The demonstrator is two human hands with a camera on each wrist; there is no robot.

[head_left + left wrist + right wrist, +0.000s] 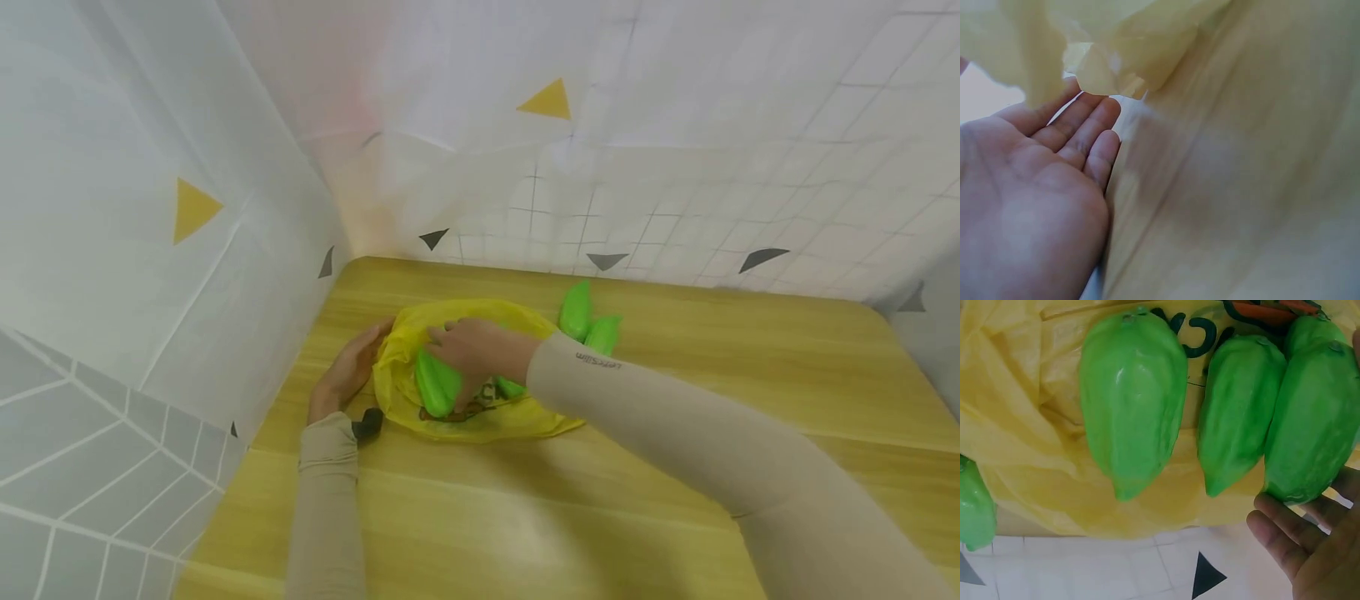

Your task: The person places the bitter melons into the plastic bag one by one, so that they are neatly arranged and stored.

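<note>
A yellow plastic bag lies flat on the wooden table. Three green toy vegetables rest on it side by side, and the head view shows one of them below my right hand. That hand hovers over the bag, and its loosely straight fingers lie against the tip of the rightmost green piece. My left hand lies palm-up and flat on the table at the bag's left edge. Its fingertips sit just under the bag's rim.
Two more green vegetables lie on the table behind the bag, to the right. White patterned sheeting walls off the left and back of the table. Bare wood stretches to the right and front.
</note>
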